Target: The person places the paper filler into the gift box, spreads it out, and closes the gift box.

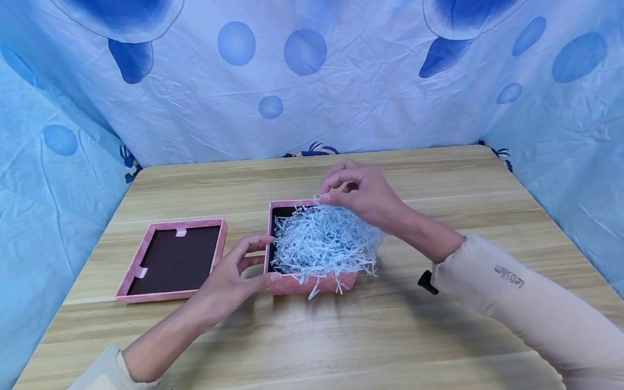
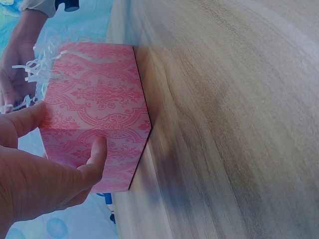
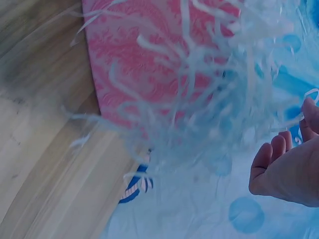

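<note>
A pink patterned box (image 1: 312,285) stands on the table, heaped with pale blue shredded paper (image 1: 326,241) that spills over its front and right edges. My left hand (image 1: 229,284) touches the box's left side, its thumb at the near left corner and its fingers spread along the wall. In the left wrist view those fingers (image 2: 97,154) lie loosely against the patterned side. Over the far edge of the box, my right hand (image 1: 363,195) pinches a thin strand of the paper between thumb and fingers. A small curl of paper (image 3: 311,93) shows at its fingertips in the right wrist view.
Left of the box lies its pink lid (image 1: 220,244), dark inside upward, with two small pale tabs. Blue printed curtains (image 1: 312,119) hang behind and beside the wooden table (image 1: 414,336). A small black object (image 1: 428,282) shows by the right sleeve.
</note>
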{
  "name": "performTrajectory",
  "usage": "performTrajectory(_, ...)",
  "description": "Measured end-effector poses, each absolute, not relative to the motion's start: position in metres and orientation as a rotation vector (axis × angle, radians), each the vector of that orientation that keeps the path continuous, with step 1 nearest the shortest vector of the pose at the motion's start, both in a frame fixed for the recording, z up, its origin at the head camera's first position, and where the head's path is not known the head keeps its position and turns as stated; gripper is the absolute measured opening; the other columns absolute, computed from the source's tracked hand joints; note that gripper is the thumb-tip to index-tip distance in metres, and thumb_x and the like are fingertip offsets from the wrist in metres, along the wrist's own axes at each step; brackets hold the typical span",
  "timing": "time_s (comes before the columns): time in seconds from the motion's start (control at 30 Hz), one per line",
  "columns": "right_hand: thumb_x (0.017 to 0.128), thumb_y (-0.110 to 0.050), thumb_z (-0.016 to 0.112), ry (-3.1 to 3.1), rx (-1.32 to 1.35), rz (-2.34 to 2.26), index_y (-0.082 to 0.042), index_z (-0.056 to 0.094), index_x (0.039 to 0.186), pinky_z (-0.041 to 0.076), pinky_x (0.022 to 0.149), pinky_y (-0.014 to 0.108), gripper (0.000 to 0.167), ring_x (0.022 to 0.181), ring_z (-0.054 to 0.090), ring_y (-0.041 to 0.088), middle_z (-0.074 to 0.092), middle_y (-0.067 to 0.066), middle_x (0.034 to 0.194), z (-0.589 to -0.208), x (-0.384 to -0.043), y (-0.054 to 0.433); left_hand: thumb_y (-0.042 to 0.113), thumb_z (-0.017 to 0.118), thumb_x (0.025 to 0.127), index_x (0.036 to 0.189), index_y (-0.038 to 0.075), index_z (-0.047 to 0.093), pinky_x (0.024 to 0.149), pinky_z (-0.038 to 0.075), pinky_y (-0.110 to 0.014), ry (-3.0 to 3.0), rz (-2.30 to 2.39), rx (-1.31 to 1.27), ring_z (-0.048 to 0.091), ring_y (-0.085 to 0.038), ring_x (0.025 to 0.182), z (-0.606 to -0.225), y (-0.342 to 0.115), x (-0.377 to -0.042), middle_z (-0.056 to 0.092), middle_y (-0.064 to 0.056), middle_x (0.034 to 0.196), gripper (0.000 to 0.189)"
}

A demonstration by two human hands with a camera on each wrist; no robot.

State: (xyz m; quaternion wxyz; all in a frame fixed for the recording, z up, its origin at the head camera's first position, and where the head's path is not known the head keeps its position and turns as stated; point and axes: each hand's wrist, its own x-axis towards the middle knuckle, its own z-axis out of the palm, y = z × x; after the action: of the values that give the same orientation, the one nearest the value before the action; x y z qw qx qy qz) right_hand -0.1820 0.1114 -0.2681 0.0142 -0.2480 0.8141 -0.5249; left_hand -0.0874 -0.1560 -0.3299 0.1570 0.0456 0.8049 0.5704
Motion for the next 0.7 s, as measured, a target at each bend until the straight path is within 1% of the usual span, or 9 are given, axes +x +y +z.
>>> performTrajectory(0.17, 0.085, -0.008, 0.073, 2.534, -0.875, -1.591, -0.009, 0.074, 0.086, 0.045, 0.078, 0.037, 0.001, 0.099, 0.052, 0.017, 0.059, 0.001, 0.102, -0.277, -0.178, 0.098, 0.03, 0.077, 0.082, 0.139, 0.022, 0.043, 0.099, 0.045, -0.042, 2.299, 1.639, 0.135, 0.042, -0.029, 0.131, -0.33, -0.156, -0.088, 0.038, -0.003, 0.144, 0.067)
performTrajectory(0.27, 0.084, -0.005, 0.073, 2.527, -0.907, -1.559, -0.007, 0.074, 0.087, 0.045, 0.085, 0.039, 0.003, 0.103, 0.05, 0.018, 0.058, 0.002, 0.103, -0.284, -0.176, 0.092, 0.03, 0.077, 0.083, 0.139, 0.023, 0.042, 0.1, 0.045, -0.043, 2.298, 1.632, 0.129, 0.042, -0.029, 0.131, -0.329, -0.156, -0.087, 0.037, -0.002, 0.145, 0.067)
performTrajectory(0.37, 0.084, -0.005, 0.074, 2.534, -0.899, -1.517, -0.01, 0.074, 0.084, 0.043, 0.093, 0.043, 0.005, 0.109, 0.047, 0.018, 0.057, 0.0, 0.105, -0.289, -0.174, 0.088, 0.031, 0.077, 0.083, 0.139, 0.023, 0.042, 0.1, 0.045, -0.043, 2.3, 1.626, 0.129, 0.042, -0.029, 0.131, -0.329, -0.156, -0.087, 0.036, -0.002, 0.146, 0.067)
performTrajectory(0.47, 0.085, -0.006, 0.072, 2.564, -0.914, -1.461, -0.011, 0.075, 0.085, 0.039, 0.099, 0.042, 0.006, 0.112, 0.045, 0.017, 0.057, -0.001, 0.108, -0.291, -0.173, 0.086, 0.031, 0.077, 0.083, 0.139, 0.023, 0.042, 0.1, 0.045, -0.043, 2.302, 1.627, 0.13, 0.042, -0.029, 0.131, -0.329, -0.156, -0.087, 0.036, -0.002, 0.146, 0.067)
performTrajectory(0.57, 0.088, -0.007, 0.069, 2.591, -0.974, -1.384, -0.011, 0.076, 0.094, 0.038, 0.1, 0.041, 0.009, 0.114, 0.045, 0.017, 0.057, 0.0, 0.113, -0.293, -0.171, 0.085, 0.03, 0.076, 0.083, 0.139, 0.023, 0.042, 0.1, 0.045, -0.043, 2.299, 1.629, 0.13, 0.042, -0.029, 0.131, -0.329, -0.156, -0.087, 0.036, -0.003, 0.146, 0.066)
performTrajectory(0.63, 0.09, -0.012, 0.068, 2.614, -1.022, -1.303, -0.013, 0.074, 0.103, 0.038, 0.1, 0.042, 0.015, 0.116, 0.045, 0.017, 0.057, 0.002, 0.119, -0.294, -0.169, 0.084, 0.03, 0.076, 0.083, 0.139, 0.023, 0.042, 0.1, 0.045, -0.043, 2.294, 1.634, 0.132, 0.042, -0.029, 0.131, -0.328, -0.156, -0.087, 0.036, -0.003, 0.145, 0.066)
performTrajectory(0.7, 0.092, -0.018, 0.066, 2.65, -1.078, -1.173, -0.015, 0.07, 0.115, 0.036, 0.103, 0.045, 0.024, 0.122, 0.043, 0.018, 0.054, 0.003, 0.127, -0.294, -0.166, 0.084, 0.03, 0.076, 0.083, 0.139, 0.023, 0.042, 0.1, 0.045, -0.043, 2.293, 1.634, 0.134, 0.042, -0.029, 0.131, -0.328, -0.156, -0.087, 0.036, -0.004, 0.145, 0.066)
